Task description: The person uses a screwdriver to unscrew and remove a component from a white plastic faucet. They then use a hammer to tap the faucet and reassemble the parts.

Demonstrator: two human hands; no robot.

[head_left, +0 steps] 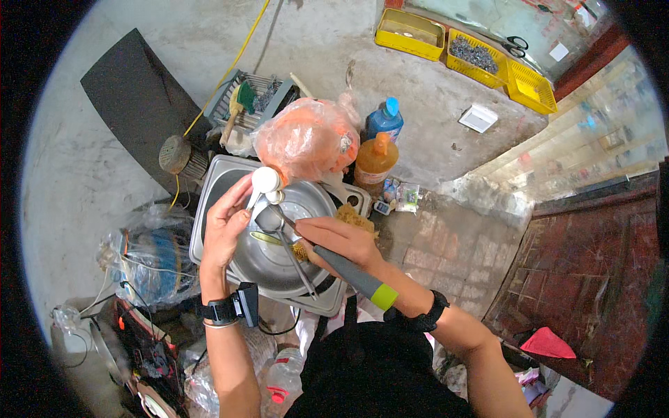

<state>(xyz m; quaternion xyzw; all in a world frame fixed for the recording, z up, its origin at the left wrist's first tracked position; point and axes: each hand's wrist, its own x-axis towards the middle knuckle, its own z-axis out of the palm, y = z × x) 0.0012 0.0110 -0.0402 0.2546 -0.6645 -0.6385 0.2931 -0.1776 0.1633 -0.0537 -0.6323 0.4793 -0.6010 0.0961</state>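
My left hand (225, 226) holds white spoon-like utensils (265, 180) with round heads over the left side of a round steel basin (256, 265). My right hand (343, 242) grips a utensil with a steel head and a grey, lime-tipped handle (355, 276); its head is beside the white utensils. In the basin lie another long metal utensil (304, 279) and a pale green slim object (265, 237). A tan sponge (354, 217) is just beyond my right hand. The basin sits in a steel sink (203, 212).
An orange plastic bag (304, 139), blue bottle (384, 127) and amber bottle (376, 164) stand behind the sink. A dish rack (233, 104) is at back left, yellow trays (410, 47) at top right, wrapped clutter (150, 268) at left, a dark red door (589, 272) at right.
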